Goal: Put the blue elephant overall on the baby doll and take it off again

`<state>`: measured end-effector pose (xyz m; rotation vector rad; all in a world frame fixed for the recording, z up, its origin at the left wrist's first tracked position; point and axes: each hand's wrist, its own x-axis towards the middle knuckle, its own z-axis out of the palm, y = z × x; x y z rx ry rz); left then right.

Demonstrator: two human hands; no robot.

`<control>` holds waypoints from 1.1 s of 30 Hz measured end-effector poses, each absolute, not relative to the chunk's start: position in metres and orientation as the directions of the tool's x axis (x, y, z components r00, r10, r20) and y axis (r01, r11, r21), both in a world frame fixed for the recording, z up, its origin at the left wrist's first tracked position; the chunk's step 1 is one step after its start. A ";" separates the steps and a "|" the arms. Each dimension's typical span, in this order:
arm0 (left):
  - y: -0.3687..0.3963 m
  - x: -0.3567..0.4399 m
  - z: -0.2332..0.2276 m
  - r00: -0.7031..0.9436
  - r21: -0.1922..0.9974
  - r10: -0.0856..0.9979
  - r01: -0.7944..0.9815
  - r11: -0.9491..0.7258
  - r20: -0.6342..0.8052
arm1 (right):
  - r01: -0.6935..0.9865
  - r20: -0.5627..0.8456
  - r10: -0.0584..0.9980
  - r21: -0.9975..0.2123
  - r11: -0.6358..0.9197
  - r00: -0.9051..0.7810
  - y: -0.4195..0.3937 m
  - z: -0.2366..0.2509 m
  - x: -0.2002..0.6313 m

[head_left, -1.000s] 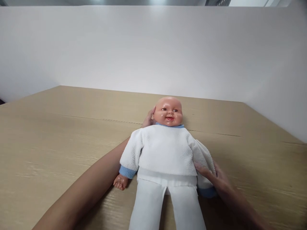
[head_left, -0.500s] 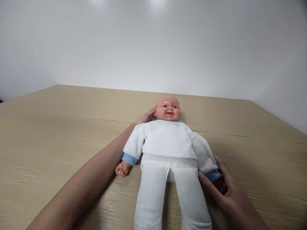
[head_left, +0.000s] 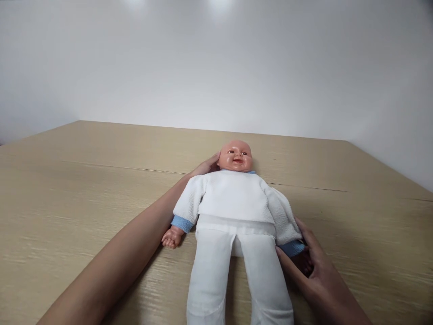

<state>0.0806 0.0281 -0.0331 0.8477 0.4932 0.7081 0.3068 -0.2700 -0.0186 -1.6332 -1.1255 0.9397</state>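
A bald baby doll (head_left: 236,196) in a white fleece top with blue cuffs and white trousers lies face up over the table. Its head (head_left: 236,158) points to the far side, and the feet are out of frame. My left hand (head_left: 208,165) cups the left side of the head; most of its fingers are hidden behind it. Down at the doll's hip, my right hand (head_left: 307,262) grips around the blue-cuffed sleeve end, thumb against the trousers and fingers along the sleeve's outer side. The doll's other hand (head_left: 172,237) rests beside my left forearm.
The light wooden table (head_left: 84,194) spreads wide on both sides, with a thin seam running across it. A plain pale wall (head_left: 216,76) stands behind its far edge.
The doll's head sits slightly lower in the picture. Doll and right hand appear slightly further left, partly from a small shift of the view. Both hands keep their hold.
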 end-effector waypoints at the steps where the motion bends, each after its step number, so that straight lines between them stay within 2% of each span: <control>1: 0.027 0.081 -0.032 0.666 0.814 0.737 -0.364 0.454 -0.113 | 0.244 -0.086 0.955 -0.957 -0.158 0.284 -0.271 -0.018 0.305; 6: 0.020 0.083 -0.028 0.667 0.824 0.743 -0.388 0.412 -0.057 | 0.149 -0.110 0.970 -0.978 -0.145 0.219 -0.272 -0.023 0.308; 10: 0.021 0.084 -0.029 0.684 0.826 0.729 -0.397 0.401 -0.026 | 0.135 -0.132 0.973 -0.978 -0.159 0.190 -0.270 -0.030 0.317; 17: 0.038 0.088 -0.041 0.633 0.843 0.760 -0.321 0.431 -0.148 | 0.163 -0.133 0.967 -0.972 -0.170 0.217 -0.269 -0.032 0.317; 28: 0.049 0.086 -0.048 0.617 0.891 0.776 -0.268 0.365 -0.132 | 0.190 -0.061 0.959 -0.975 -0.117 0.276 -0.269 -0.031 0.306; 33: 0.051 0.087 -0.045 0.608 0.894 0.780 -0.255 0.369 -0.149 | 0.282 -0.011 0.951 -0.954 -0.103 0.309 -0.270 -0.034 0.305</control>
